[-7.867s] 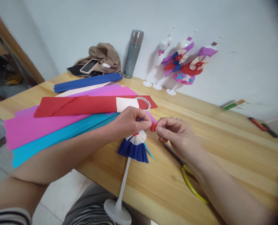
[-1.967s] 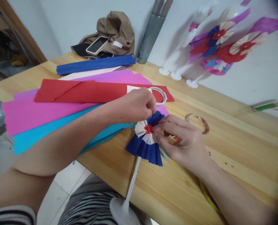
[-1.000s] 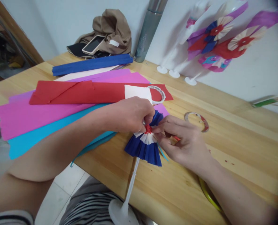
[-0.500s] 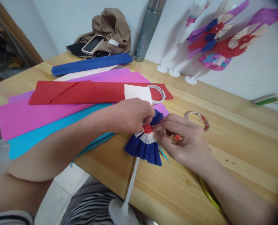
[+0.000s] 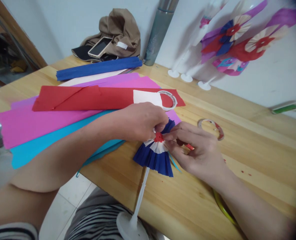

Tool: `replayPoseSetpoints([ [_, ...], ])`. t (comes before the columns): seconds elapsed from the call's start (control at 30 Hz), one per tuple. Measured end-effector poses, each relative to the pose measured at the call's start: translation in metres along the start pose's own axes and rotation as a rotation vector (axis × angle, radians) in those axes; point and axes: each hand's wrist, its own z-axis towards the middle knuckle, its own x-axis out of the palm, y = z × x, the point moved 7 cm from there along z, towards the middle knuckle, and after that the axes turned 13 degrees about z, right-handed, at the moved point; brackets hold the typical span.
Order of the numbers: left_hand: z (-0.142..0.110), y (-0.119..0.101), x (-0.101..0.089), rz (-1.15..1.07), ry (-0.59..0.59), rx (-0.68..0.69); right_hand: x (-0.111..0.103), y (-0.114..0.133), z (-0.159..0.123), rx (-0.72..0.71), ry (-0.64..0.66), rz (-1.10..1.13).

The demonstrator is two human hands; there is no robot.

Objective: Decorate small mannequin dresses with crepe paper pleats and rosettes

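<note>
A pleated crepe-paper flower (image 5: 154, 161), blue outside with a white ruffle (image 5: 158, 147) and a small red centre (image 5: 159, 137), is attached near the end of a white plastic stem (image 5: 141, 195). The stem's round white base (image 5: 130, 226) points toward my lap. My left hand (image 5: 145, 120) is closed, its curled fingers pressing the flower's upper left side by the red centre. From the right, my right hand (image 5: 193, 146) pinches the edge of that centre between thumb and finger. A bit of red (image 5: 189, 146) shows under its palm. My fingers partly cover the flower's upper half.
Red paper (image 5: 73, 98), pink paper (image 5: 45, 121) and turquoise paper (image 5: 35, 150) lie stacked at left. Tape rings (image 5: 173, 100) rest nearby. Behind stand a bottle (image 5: 158, 36), a cloth cap (image 5: 123, 31), a phone (image 5: 100, 46) and several decorated stemmed pieces (image 5: 228, 43).
My left hand has shifted slightly to the right over the flower. My right hand keeps its pinch at the red centre.
</note>
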Motion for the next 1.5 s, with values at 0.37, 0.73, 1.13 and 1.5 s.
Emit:
replayPoseSetpoints([
  [0.37,0.001,-0.004,0.002,-0.011,0.004,0.018,-0.001,-0.003,-0.001,0.017,-0.022,-0.005],
  [0.73,-0.014,0.017,-0.021,-0.029,0.013,-0.135,-0.001,-0.001,-0.001,0.003,-0.021,0.006],
  [1.13,-0.020,0.029,-0.019,0.132,0.070,-0.259,0.005,-0.003,-0.006,-0.063,0.012,-0.055],
  [1.5,-0.014,0.011,-0.024,-0.049,0.023,-0.168,0.005,-0.002,-0.005,-0.059,-0.001,-0.040],
])
